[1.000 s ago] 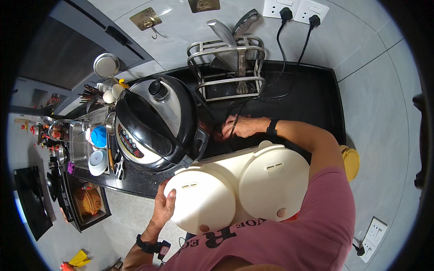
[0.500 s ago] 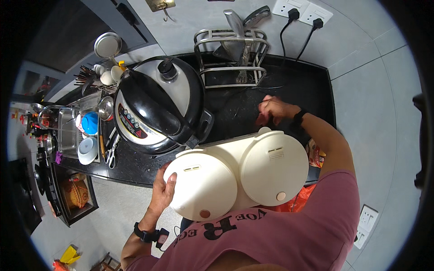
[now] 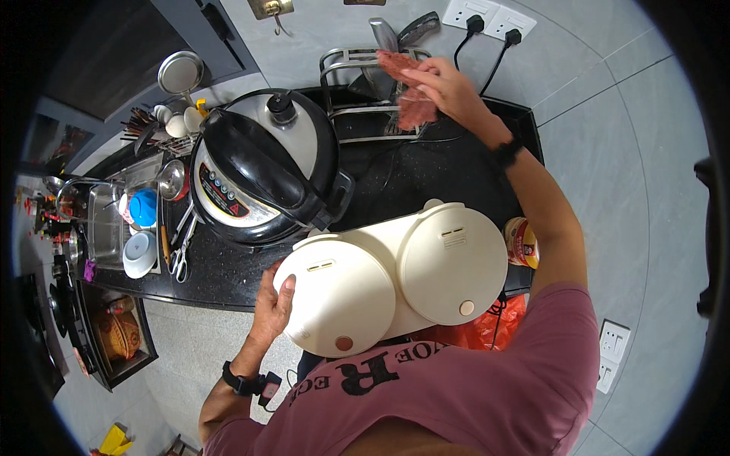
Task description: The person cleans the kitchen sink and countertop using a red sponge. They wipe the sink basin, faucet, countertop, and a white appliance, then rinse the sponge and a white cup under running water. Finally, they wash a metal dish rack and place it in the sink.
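Observation:
My left hand (image 3: 272,310) grips the left side of a cream appliance with two round lids (image 3: 338,292), its thumb lying over the rim. The appliance is near the front edge of the black counter, close against my body. Up by the metal rack, my right hand (image 3: 450,95) pinches a reddish-pink cloth (image 3: 417,110), which hangs in front of the rack's right end. Its other end sticks out above my fingers. Just left of the cream appliance stands a large black and silver pressure cooker (image 3: 262,171).
Knives stand in the metal rack (image 3: 357,55) by the wall. Two black plugs (image 3: 494,29) sit in the wall sockets. At far left are scissors (image 3: 180,262), bowls (image 3: 141,254) and a sink (image 3: 104,228). A red bag (image 3: 487,327) and a labelled tub (image 3: 521,242) are at the right.
My right hand has moved up from the counter toward the rack, and the cloth now shows clearly in it. My left hand keeps its grip on the cream appliance.

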### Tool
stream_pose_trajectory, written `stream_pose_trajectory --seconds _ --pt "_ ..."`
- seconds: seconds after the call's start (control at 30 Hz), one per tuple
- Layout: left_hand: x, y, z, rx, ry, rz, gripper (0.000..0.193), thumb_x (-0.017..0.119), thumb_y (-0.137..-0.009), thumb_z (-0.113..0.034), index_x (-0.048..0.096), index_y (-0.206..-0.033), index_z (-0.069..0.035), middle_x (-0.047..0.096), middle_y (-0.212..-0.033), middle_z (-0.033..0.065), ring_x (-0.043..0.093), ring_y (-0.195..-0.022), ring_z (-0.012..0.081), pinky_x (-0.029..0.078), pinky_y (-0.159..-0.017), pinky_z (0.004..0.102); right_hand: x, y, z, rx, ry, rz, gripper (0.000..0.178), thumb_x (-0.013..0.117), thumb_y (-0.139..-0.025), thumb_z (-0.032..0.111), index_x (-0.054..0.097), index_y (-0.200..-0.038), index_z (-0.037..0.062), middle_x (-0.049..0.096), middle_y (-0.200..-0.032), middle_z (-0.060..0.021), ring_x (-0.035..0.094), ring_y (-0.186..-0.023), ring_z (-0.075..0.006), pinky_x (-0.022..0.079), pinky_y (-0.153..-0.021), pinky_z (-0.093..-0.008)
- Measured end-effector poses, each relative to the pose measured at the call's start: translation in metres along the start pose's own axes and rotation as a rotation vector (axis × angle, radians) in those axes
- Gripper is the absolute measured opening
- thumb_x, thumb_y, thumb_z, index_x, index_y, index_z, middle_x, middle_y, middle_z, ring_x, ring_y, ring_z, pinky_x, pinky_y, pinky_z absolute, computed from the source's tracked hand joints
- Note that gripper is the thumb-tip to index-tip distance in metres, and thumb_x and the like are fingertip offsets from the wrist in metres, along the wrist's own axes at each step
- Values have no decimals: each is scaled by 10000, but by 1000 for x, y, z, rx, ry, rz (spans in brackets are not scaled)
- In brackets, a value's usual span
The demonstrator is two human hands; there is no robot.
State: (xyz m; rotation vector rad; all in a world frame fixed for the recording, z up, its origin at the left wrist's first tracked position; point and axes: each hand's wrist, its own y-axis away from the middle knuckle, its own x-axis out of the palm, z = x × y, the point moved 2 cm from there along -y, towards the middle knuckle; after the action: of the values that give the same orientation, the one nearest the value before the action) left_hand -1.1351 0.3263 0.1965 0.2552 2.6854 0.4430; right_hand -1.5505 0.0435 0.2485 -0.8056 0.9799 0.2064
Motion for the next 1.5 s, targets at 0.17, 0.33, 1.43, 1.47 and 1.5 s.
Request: stream_pose_trajectory --seconds 0.17,0.33,1.43,1.47,1.5 --pt "-2 0 -1 3 -72 1 645 496 -982 -456 407 -1325 83 550 -1228 248 539 -1139 279 431 -972 369 43 -10 -10 -15 348 95 278 647 -842 154 692 -1115 174 543 -961 -80 604 -894 -261 524 -730 -375" --pt "-2 0 1 4 -45 -2 654 496 -980 -460 410 -1331 85 542 -1242 249 536 -1149 288 431 -973 374 58 -3 -34 129 440 352 213 589 -874 168 720 -1042 183 605 -913 -120 632 -858 -316 524 -725 -400" --pt "2 0 -3 64 18 -31 551 506 -996 -363 434 -1314 80 563 -1223 218 530 -1144 244 412 -989 356 76 9 40 -157 -44 88 359 681 -816 79 620 -1169 52 600 -1066 -65 517 -911 -275 473 -822 -361" --pt "2 0 -2 34 9 -30 544 505 -997 -358 433 -1314 78 562 -1221 216 530 -1141 241 411 -990 356 72 17 39 -135 -91 66 352 683 -813 70 622 -1158 45 605 -1054 -68 521 -904 -278 475 -818 -363" --pt "2 -1 -1 28 18 -30 537 504 -998 -353 433 -1313 76 562 -1218 213 530 -1137 238 410 -990 355 70 23 40 -128 -74 20 339 688 -807 60 628 -1140 37 621 -1062 -68 539 -915 -279 480 -823 -367"
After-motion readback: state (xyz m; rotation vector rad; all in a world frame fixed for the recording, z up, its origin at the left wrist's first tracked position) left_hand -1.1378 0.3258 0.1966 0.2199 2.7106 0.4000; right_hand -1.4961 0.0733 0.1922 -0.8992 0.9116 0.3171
